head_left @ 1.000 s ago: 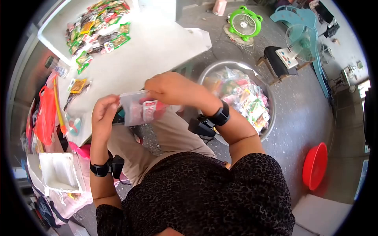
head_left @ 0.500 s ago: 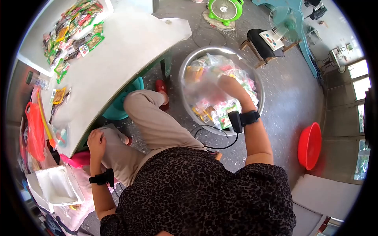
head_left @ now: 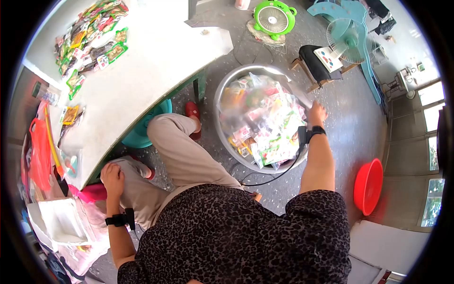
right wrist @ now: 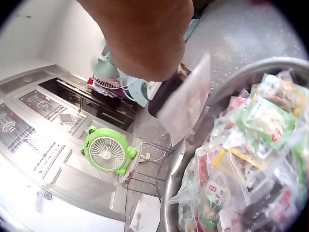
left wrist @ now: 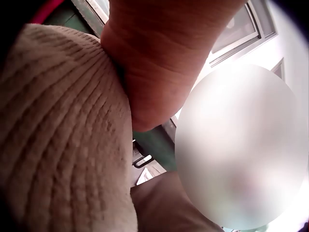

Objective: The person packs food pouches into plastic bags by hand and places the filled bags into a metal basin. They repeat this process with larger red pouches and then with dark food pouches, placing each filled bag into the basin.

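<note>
The right hand [head_left: 318, 113] is at the right rim of a metal basin [head_left: 219, 113], its fingers curled round the end of a pale translucent plastic bag [head_left: 299, 93]. In the right wrist view the bag [right wrist: 186, 108] hangs past the hand [right wrist: 147, 41], beside the basin [right wrist: 171, 188]; the fingertips are hidden. Inside the basin lies a heap of clear bags with colourful packets [head_left: 279, 120]. The left hand [head_left: 112, 179] rests on the trousered left leg, fingers loosely bent, holding nothing; the left wrist view shows its underside [left wrist: 154, 63] against ribbed trousers [left wrist: 63, 135].
A white table [head_left: 127, 71] at the left bears many small packets [head_left: 78, 40] at its back. A teal basin [head_left: 137, 135] is below it. Beyond the metal basin are a green fan [head_left: 273, 20] and a stool [head_left: 314, 66]; a red basin [head_left: 369, 187] stands right.
Both hands held a bag with a red packet over the lap. The left hand let go and settled on the leg; the right reached into the metal basin, then moved to its right rim.
</note>
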Demonstrator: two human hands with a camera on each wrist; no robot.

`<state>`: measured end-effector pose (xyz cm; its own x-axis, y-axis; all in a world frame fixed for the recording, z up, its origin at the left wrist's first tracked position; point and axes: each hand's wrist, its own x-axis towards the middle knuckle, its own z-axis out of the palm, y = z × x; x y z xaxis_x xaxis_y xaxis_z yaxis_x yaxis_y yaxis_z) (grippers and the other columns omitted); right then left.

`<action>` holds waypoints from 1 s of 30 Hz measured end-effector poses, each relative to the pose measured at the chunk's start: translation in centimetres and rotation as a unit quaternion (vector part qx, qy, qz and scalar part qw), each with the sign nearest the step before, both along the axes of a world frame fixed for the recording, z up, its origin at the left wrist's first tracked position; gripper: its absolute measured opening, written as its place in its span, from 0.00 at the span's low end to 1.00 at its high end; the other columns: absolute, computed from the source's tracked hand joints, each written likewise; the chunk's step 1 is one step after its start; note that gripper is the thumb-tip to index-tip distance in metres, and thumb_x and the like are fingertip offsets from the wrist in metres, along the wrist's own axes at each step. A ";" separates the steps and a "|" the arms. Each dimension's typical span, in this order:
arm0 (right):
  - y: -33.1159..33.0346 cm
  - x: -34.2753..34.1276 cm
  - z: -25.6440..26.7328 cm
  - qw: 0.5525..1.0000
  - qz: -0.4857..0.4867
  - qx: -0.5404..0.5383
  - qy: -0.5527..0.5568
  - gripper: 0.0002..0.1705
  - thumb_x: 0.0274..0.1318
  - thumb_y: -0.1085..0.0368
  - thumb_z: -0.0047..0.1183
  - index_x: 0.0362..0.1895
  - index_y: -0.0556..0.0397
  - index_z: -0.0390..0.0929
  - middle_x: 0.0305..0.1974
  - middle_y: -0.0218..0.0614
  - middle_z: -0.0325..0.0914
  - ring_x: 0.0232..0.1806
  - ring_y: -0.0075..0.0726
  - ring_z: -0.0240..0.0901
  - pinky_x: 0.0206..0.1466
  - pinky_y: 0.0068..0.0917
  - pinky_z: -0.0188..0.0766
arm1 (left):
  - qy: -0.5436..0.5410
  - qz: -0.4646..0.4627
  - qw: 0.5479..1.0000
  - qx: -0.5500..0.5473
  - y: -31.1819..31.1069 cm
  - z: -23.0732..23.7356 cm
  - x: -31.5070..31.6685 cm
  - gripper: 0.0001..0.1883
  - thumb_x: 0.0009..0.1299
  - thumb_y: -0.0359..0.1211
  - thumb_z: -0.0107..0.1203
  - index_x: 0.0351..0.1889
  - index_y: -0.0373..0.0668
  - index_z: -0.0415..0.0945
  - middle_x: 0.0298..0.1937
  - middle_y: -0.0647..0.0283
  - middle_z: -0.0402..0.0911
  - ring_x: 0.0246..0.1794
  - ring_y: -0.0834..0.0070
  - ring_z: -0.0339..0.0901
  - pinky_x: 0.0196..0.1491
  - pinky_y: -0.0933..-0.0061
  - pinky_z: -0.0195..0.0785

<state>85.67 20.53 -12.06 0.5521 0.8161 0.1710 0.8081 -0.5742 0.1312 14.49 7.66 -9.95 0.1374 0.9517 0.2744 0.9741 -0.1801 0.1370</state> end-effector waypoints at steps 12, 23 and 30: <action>3.3 -16.7 -6.3 0.925 0.264 0.056 0.269 0.12 0.44 0.63 0.38 0.33 0.52 0.72 0.34 0.47 0.71 0.39 0.50 0.67 0.41 0.38 0.63 | -0.020 0.034 0.998 0.043 -1.2 -0.8 -1.1 0.09 0.46 0.28 0.50 0.28 0.39 0.70 0.36 0.58 0.71 0.44 0.60 0.65 0.48 0.61 0.55; 2.9 -43.1 2.2 0.618 0.686 0.142 0.357 0.11 0.38 0.71 0.46 0.32 0.56 0.68 0.35 0.46 0.69 0.41 0.52 0.64 0.43 0.37 0.61 | -0.085 0.230 0.942 0.229 -6.5 2.5 -7.1 0.10 0.47 0.25 0.50 0.30 0.38 0.69 0.36 0.54 0.70 0.40 0.58 0.66 0.45 0.63 0.59; 0.6 -47.5 -0.9 0.636 0.735 0.089 0.216 0.16 0.35 0.61 0.49 0.33 0.52 0.69 0.39 0.37 0.69 0.50 0.44 0.59 0.50 0.43 0.50 | 0.062 0.414 0.869 0.265 -12.5 5.3 -17.6 0.13 0.48 0.26 0.49 0.33 0.36 0.68 0.36 0.53 0.70 0.40 0.57 0.66 0.45 0.62 0.59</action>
